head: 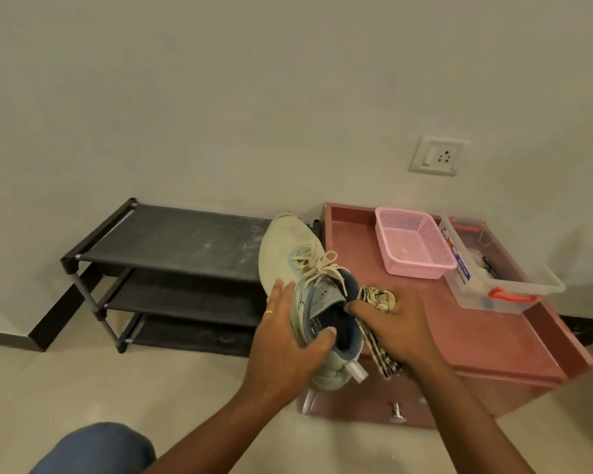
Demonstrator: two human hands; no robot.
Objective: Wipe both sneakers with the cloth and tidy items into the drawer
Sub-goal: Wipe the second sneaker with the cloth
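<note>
A beige sneaker (pixel 288 254) with cream laces and a grey-blue collar is held up in the air, toe pointing away from me. My left hand (pixel 285 347) grips its heel side, thumb hooked into the opening. My right hand (pixel 391 323) holds a patterned beige-and-black cloth (pixel 379 299) bunched against the sneaker's collar, with a tail of cloth hanging below the hand. Under both hands is a reddish-brown drawer unit (pixel 486 343); its drawer front with a metal knob (pixel 396 413) shows below. Only one sneaker is in view.
A black three-tier shoe rack (pixel 172 248) stands to the left against the wall. On the unit's top sit a pink mesh basket (pixel 411 244) and a clear plastic box (pixel 504 285) with red latches. A wall socket (pixel 437 155) is above. My knee (pixel 96 449) shows at bottom left.
</note>
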